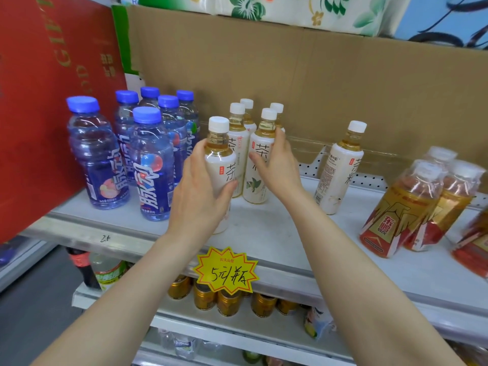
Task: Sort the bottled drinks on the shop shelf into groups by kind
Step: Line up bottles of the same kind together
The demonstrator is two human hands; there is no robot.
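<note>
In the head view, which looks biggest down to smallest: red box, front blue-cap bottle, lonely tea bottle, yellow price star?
Biggest first:
red box
front blue-cap bottle
lonely tea bottle (close call: the blue one stands nearer)
yellow price star

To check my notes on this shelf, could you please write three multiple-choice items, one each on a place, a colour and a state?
1. Where does the lone tea bottle stand?
A. Between the tea group and the gold bottles.
B. Left of every bottle.
C. Behind the tea group.

2. What colour are the caps of the leftmost bottles?
A. Red.
B. Blue.
C. White.

3. What is the left hand doing?
A. Hanging idle.
B. Pointing, holding nothing.
C. Gripping a tea bottle.

Answers: 1 A, it stands apart, right of the group; 2 B, all visible caps are blue; 3 C, its fingers wrap the bottle.
</note>
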